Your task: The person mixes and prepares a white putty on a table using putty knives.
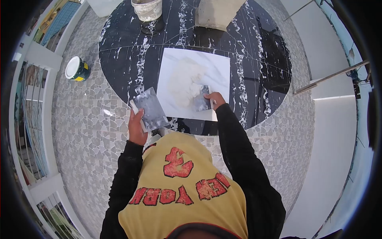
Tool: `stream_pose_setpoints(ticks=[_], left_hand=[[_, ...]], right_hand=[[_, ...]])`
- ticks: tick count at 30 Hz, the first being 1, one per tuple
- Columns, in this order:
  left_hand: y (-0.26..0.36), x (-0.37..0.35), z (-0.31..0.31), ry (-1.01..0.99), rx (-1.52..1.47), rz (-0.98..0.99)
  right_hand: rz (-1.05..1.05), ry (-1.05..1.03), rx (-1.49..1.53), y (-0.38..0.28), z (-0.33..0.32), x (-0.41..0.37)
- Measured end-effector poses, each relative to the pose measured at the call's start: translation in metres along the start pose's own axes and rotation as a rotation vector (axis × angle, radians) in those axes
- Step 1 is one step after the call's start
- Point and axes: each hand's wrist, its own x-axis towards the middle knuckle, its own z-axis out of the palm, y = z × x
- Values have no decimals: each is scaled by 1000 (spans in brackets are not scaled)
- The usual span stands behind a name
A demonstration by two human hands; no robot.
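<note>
My left hand [137, 126] is closed around the pale edge grip of a wide metal putty scraper [151, 108], held tilted beside the near left corner of a white marbled tile [221, 65]. Over the tile, my right hand [215, 100] grips a smaller scraper [204, 99] by its edge, fingers wrapped over it. The blade lies against a heap of pale beige powder [185, 81] spread across the middle of the tile. The tile rests on a round black table [119, 67] with white veining.
A smeared white bucket [148, 10] stands at the table's far side. Right of it is a greyish bag [217, 15]. A dark green paint can with a white lid [73, 68] sits on the stone-patterned floor [85, 127] at left. A white railing [47, 115] borders the left side.
</note>
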Motion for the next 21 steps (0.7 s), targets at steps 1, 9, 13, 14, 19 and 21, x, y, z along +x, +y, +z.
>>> stream_pose_setpoints(ticks=[1,9,13,14,19,21], left_hand=[[-8,-4,11,14,-105,-131],[-26,20,87,51,-544,-458],[66,87,100,-52,-967,-776],[79,97,102,-53,-969,-768],[119,119,93,-134,-743,-426],[119,112,86,-227,39,54]], right_hand=[[50,-23,135,-8,-1,2],[39,-95,368,-241,-8,-22],[-409,-32,117,-323,3,-67],[-693,20,-64,-328,5,-73],[-955,113,-474,-317,4,-88],[-968,105,-581,-323,-6,-94]])
